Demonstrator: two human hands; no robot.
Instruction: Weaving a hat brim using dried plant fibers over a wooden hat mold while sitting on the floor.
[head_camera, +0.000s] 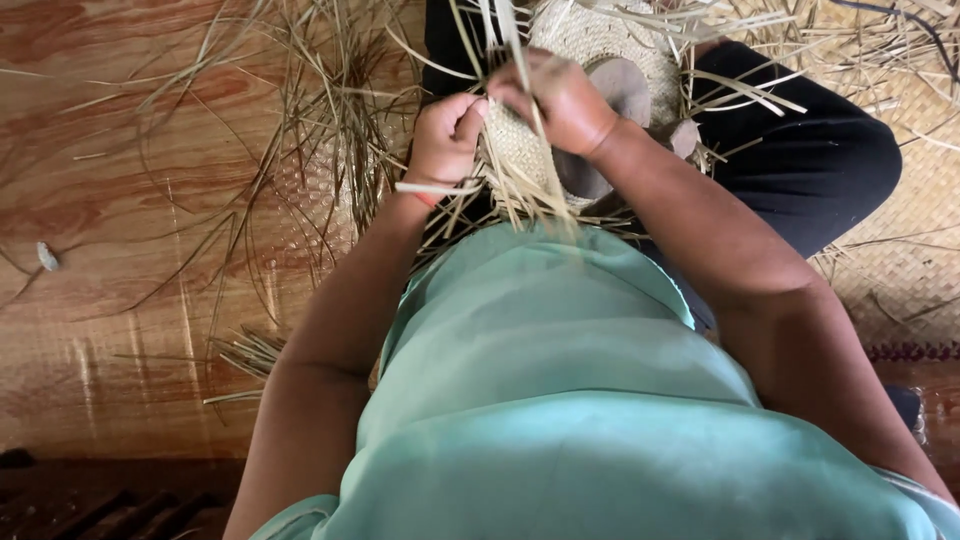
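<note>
Wood-grain flooring (110, 110) in reddish brown fills the left half of the view, with one small grey pebble-like object (47, 257) lying on it at the far left. Further right, loose dry straw strands (300, 110), too many to count, lie scattered across the floor, and one short bundle of cut strand ends (245, 352) rests beside the person's left elbow. Left hand (443, 137): fingers curled closed into a fist around several strands at the edge of the woven piece; one pale flat strip projects sideways just below the wrist. One partly woven straw piece (590, 40), rounded and finely plaited, sits on the person's lap at top centre, with unwoven strands radiating from its rim. Right hand (560, 100): fingers closed, pinching upright strands against the weave, touching the left hand's knuckles. Two hands are in view, both on the woven piece. Below them, one pale green garment (580, 400) covers the torso. Dark trousers (810, 150) cover the leg at right. One woven mat (910, 250) lies on the floor at the far right, with more loose strands over it.
</note>
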